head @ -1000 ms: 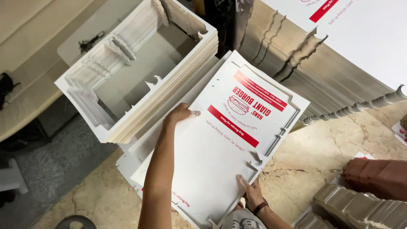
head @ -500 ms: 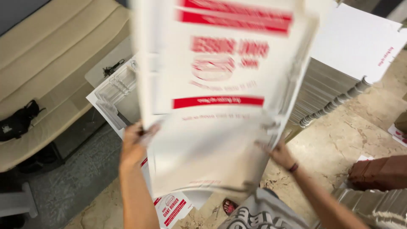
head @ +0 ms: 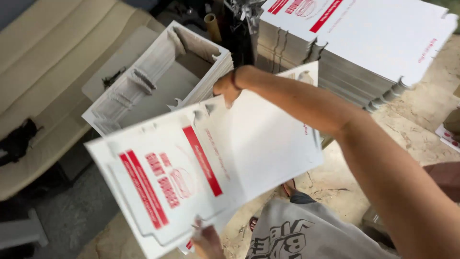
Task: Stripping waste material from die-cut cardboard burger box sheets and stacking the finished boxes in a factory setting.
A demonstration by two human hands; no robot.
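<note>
A: We've got the flat box blank (head: 211,168) mid-frame, right hand (head: 227,88) pinching its top edge.
B: Left hand (head: 206,242) grips its bottom edge; folded-box stack (head: 158,81) upper left.

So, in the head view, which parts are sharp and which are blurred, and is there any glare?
Head view: soft, even light, no hard glare; the flat white carton sheet and right hand are slightly motion-blurred; the left hand at the bottom edge is blurred and cropped; the stack of flat sheets looks sharper.
</note>
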